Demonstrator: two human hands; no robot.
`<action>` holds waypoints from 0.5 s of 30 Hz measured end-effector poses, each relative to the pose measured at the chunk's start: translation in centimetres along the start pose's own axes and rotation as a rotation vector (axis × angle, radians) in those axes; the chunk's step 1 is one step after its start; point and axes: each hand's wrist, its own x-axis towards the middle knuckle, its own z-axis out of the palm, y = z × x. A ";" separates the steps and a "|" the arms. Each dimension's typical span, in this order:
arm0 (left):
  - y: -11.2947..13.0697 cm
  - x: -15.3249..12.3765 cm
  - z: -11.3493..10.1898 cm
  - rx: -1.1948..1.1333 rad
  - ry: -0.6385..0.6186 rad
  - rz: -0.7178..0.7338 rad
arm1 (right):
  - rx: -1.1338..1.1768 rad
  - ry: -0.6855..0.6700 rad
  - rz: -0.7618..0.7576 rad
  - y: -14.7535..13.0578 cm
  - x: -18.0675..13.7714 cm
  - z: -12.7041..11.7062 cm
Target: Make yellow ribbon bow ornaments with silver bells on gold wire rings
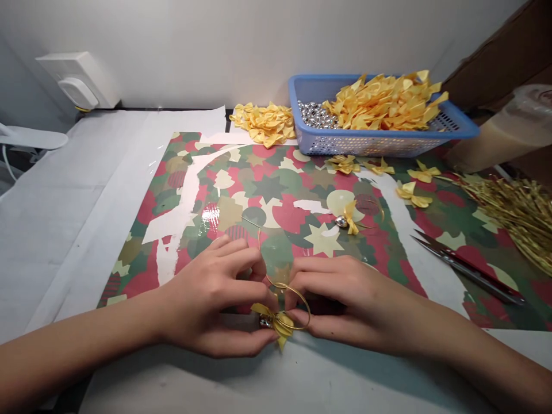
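Note:
My left hand [215, 293] and my right hand [345, 299] meet at the near edge of the patterned red, green and cream sheet [276, 195]. Both pinch a small yellow ribbon bow [276, 323] with a little silver bell and a thin gold cord [295, 299] that loops up between my fingertips. The fingers of both hands are closed on it. A finished yellow bow with a silver bell [347, 219] lies farther out on the sheet, apart from my hands.
A blue basket [379, 141] at the back holds yellow bows and silver bells. A heap of yellow bows [264, 122] lies left of it, loose bows [414, 194] lie before it. Gold cords [515, 215] and scissors [466, 267] lie at right.

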 end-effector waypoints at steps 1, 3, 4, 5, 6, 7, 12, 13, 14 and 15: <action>-0.1 -0.1 0.1 0.039 0.015 0.037 | 0.002 0.002 -0.002 -0.1 0.1 0.0; -0.3 -0.2 0.4 0.126 0.064 0.111 | 0.005 0.012 -0.007 -0.2 0.2 -0.1; -0.3 -0.2 0.6 0.170 0.088 0.138 | 0.007 0.012 -0.011 -0.3 0.2 -0.1; -0.4 -0.2 0.7 0.211 0.107 0.158 | 0.005 0.016 -0.013 -0.3 0.3 -0.2; -0.4 -0.2 0.8 0.244 0.131 0.178 | 0.002 0.017 -0.017 -0.3 0.3 -0.2; -0.4 -0.1 0.8 0.271 0.149 0.200 | -0.003 0.020 -0.020 -0.4 0.3 -0.2; -0.5 0.0 0.7 0.292 0.122 0.298 | -0.022 0.017 -0.048 -0.3 0.1 0.0; -0.6 0.0 0.7 0.281 0.103 0.306 | -0.024 0.012 -0.057 -0.2 0.1 0.1; -0.6 0.0 0.7 0.268 0.094 0.317 | -0.027 0.007 -0.060 -0.2 0.0 0.1; -0.6 0.0 0.7 0.259 0.087 0.327 | -0.033 0.006 -0.063 -0.2 0.0 0.2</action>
